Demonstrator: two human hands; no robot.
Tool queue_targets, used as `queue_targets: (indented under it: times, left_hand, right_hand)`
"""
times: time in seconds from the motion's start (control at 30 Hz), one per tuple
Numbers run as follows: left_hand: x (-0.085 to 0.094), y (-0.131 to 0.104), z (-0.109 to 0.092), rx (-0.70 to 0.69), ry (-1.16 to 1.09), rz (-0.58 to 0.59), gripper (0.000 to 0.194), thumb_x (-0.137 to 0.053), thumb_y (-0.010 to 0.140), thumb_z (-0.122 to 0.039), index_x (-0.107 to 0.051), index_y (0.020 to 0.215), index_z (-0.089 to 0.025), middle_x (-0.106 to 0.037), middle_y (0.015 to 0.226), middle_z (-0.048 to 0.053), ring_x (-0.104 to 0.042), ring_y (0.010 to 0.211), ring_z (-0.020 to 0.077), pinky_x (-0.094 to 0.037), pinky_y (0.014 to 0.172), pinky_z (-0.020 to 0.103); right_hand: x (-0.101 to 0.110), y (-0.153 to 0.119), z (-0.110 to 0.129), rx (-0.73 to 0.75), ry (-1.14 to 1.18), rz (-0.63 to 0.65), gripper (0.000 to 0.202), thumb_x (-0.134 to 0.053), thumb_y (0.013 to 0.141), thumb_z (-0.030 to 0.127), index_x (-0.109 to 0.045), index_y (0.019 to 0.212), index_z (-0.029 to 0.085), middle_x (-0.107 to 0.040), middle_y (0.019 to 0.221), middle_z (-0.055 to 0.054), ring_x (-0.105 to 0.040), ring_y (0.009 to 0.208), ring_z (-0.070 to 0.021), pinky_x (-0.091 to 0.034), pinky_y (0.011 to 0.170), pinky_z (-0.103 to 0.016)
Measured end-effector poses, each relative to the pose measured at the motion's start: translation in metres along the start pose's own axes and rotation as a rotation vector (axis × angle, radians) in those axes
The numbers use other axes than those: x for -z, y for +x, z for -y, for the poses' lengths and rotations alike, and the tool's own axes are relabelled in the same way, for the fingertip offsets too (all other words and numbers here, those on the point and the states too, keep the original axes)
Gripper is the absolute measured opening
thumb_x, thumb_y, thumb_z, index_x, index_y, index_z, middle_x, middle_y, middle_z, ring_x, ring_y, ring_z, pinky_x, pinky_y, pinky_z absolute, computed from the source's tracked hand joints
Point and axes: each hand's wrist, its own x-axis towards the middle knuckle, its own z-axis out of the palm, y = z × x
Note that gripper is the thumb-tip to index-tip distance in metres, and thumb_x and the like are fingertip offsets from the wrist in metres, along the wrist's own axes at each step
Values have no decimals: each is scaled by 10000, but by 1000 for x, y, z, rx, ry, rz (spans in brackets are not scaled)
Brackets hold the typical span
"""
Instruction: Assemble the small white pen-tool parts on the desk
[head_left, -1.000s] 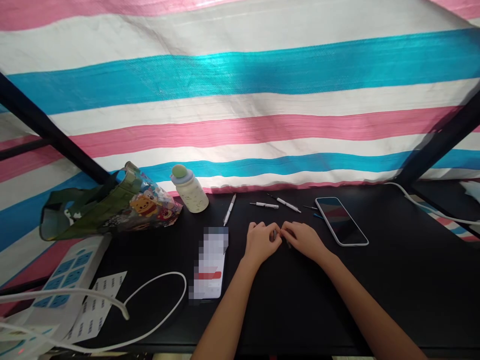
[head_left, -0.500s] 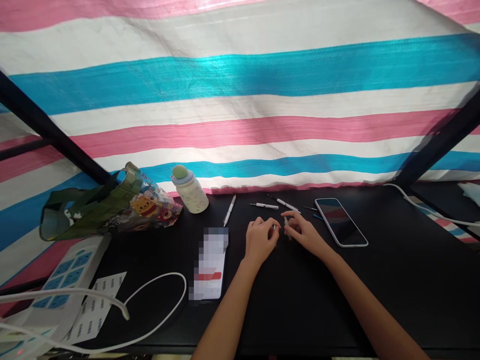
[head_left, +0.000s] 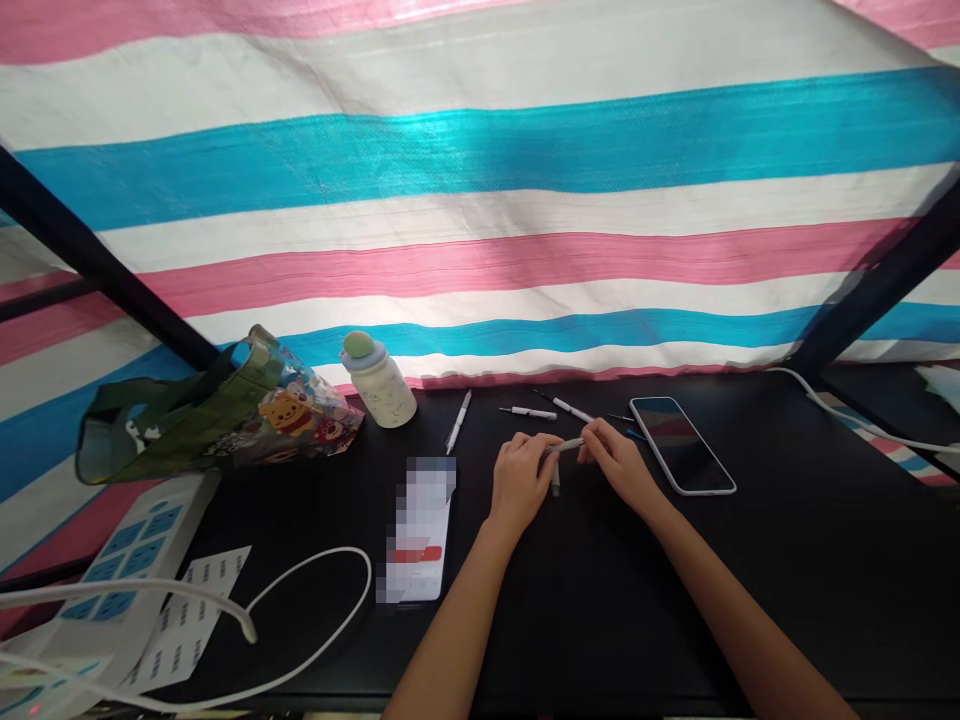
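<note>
Over a black desk (head_left: 810,580) backed by striped sheeting (head_left: 480,150), left hand (head_left: 519,475) and right hand (head_left: 619,465) pinch a slim grey piece (head_left: 567,444).

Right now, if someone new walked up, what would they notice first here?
Probably the large pink, white and blue striped sheet spread behind the flat black table. Next, near the table's middle, the left hand and right hand, with a slim, pale, pen-like piece held between them. At the left, the dark green bag with colourful cartoon figures stands out too.
</note>
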Motion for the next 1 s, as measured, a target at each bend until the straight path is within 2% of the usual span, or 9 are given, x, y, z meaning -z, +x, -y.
queue_targets:
  times: [0.13, 0.33, 0.43, 0.57, 0.67, 0.83, 1.0]
  left_hand:
    - [0, 0, 1, 16, 29, -4, 220, -390, 917, -302, -598, 949, -241, -631, 820, -1, -514, 855, 155, -368, 785, 288]
    - [1, 0, 5, 99, 57, -35, 262, -401, 917, -310, -599, 763, -232, -631, 742, -28, -511, 812, 147, -349, 733, 276]
    - [0, 1, 5, 108, 43, -41, 216, -411, 914, -309, -606, 842, -248, -637, 738, -33, -511, 802, 149, -355, 717, 273]
    - [-2, 1, 4, 94, 23, -55, 159, -465, 888, -251, -586, 989, -270, -652, 807, -37, -512, 839, 153, -371, 733, 274]
    - [-3, 1, 3, 70, 9, -71, 169, -471, 880, -223, -584, 999, -260, -646, 892, -27, -515, 883, 152, -387, 756, 275]
    - [-2, 1, 3, 55, -17, -80, 167, -466, 882, -229, -591, 990, -254, -638, 912, -20, -521, 897, 151, -405, 766, 272]
    - [-4, 1, 6, 99, -38, -86, 154, -515, 854, -214, -602, 973, -258, -628, 881, -14, -532, 879, 152, -414, 759, 273]
  right_hand:
    - [1, 0, -2, -3, -119, 48, 405, -317, 885, 470, -461, 612, 207, -591, 582, -14, -569, 611, -161, -418, 635, -268]
    - [-1, 0, 1, 46, -99, 126, 253, -400, 859, 416, -477, 733, 210, -584, 610, 8, -542, 589, -146, -403, 595, -258]
    - [-3, 0, -1, 48, -37, 116, 187, -449, 837, 397, -474, 831, 212, -586, 633, 12, -566, 618, -153, -414, 595, -256]
    - [-4, 0, -4, 42, -16, 99, 202, -482, 820, 387, -461, 927, 217, -612, 698, 8, -600, 654, -158, -420, 600, -254]
    - [-2, 0, -4, 19, -69, 75, 218, -408, 860, 418, -490, 905, 222, -606, 679, 10, -603, 657, -160, -422, 620, -260]
    - [0, 0, -5, 3, -175, 69, 316, -329, 891, 413, -508, 724, 213, -604, 625, 3, -579, 614, -157, -414, 635, -267]
    - [-1, 2, -8, 41, -126, 85, 172, -429, 845, 372, -506, 835, 218, -603, 650, 9, -573, 606, -156, -408, 591, -255]
